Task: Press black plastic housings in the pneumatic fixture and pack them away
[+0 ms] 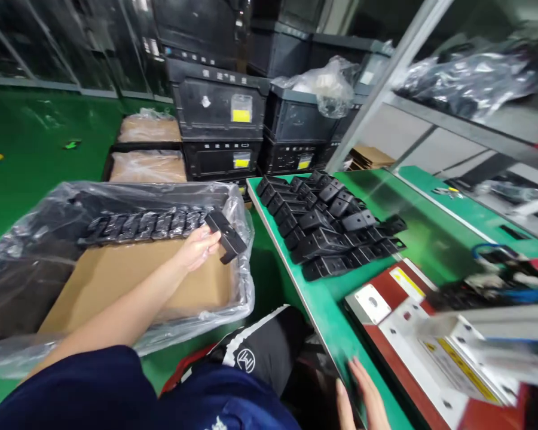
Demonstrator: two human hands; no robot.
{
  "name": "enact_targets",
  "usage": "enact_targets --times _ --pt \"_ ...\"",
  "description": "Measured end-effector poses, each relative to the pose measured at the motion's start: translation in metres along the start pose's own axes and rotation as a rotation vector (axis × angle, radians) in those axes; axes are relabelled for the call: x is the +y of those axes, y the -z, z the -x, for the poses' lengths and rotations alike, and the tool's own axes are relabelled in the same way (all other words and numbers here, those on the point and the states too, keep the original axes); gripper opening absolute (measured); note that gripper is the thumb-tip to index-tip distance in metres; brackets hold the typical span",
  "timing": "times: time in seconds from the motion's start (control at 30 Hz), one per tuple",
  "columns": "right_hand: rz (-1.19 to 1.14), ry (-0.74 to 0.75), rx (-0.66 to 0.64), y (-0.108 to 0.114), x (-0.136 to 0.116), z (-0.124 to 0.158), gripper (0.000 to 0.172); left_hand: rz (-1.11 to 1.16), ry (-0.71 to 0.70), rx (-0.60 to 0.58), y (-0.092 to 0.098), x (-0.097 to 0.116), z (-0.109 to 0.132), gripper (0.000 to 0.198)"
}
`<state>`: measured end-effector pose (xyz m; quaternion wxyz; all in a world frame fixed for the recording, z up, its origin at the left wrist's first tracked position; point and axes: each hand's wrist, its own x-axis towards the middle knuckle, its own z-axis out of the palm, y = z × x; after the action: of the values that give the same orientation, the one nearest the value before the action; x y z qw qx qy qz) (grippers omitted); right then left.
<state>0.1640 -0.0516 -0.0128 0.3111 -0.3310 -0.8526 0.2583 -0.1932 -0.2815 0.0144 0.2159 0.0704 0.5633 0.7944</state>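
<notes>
My left hand (198,248) is stretched out over a bin, pinching one end of a black bent bracket (226,234). Inside the plastic-lined bin (246,280) lies a brown cardboard sheet (147,278), with a row of black pieces in clear plastic (147,226) along its far side. My right hand (365,397), slightly blurred, rests at the near edge of the green table (323,301). Its fingers are apart, and nothing shows between them. Several similar black brackets (323,245) stand in rows on the table beyond it.
A red and white machine (412,334) takes up the right of the table. Stacked dark crates (219,107) stand behind the bin. A metal post (376,89) rises at the table's back. Pliers (448,192) lie on another green surface at right.
</notes>
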Motion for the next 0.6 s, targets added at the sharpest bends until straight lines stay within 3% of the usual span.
enact_targets --times 0.07,0.13,0.2,0.3,0.47,0.6 --pt "-0.145 -0.081 -0.126 0.009 -0.029 -0.002 0.044 0.114 0.047 -0.156 -0.044 0.003 0.021 0.043" --pt "-0.304 -0.071 -0.223 0.016 -0.056 -0.005 0.051 0.195 0.132 -0.306 -0.090 -0.004 0.044 0.044" --pt "-0.495 -0.031 -0.221 0.021 -0.074 -0.007 0.064 0.260 0.227 -0.446 -0.133 -0.019 0.069 0.041" --pt "-0.639 -0.091 -0.154 0.029 -0.081 -0.006 0.075 0.347 0.374 -0.625 -0.186 -0.041 0.102 0.037" --pt "-0.743 -0.255 0.059 0.051 -0.065 0.011 0.068 0.327 0.588 -0.826 -0.232 -0.058 0.130 0.040" --pt "-0.669 -0.312 0.152 0.074 -0.061 0.013 0.057 0.195 0.632 -0.819 -0.248 -0.065 0.134 0.042"
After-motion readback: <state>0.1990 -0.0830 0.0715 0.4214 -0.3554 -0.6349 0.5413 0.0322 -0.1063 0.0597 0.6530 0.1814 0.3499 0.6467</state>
